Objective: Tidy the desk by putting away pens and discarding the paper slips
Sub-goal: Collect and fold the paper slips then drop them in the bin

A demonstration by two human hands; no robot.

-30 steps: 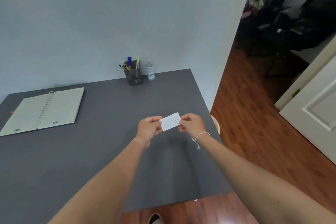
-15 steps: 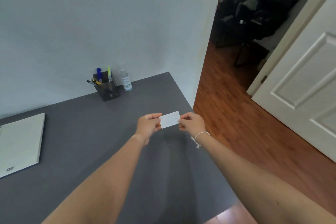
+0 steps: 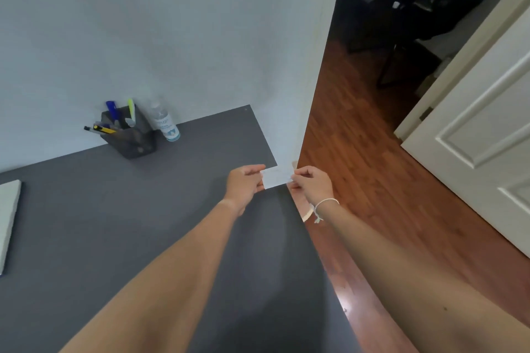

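Left hand (image 3: 243, 183) & right hand (image 3: 311, 185) each pinch one end of paper slip (image 3: 276, 178), centre frame. Light, flimsy, tears easily; hold by edges.

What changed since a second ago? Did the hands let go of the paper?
No. The view swung right: the notebook slid almost out at the left. Both the left hand and right hand still pinch the paper slip; the pen holder hasn't moved.

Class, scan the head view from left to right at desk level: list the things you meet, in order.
Notebook → pen holder → bottle → left hand → paper slip → right hand → door.
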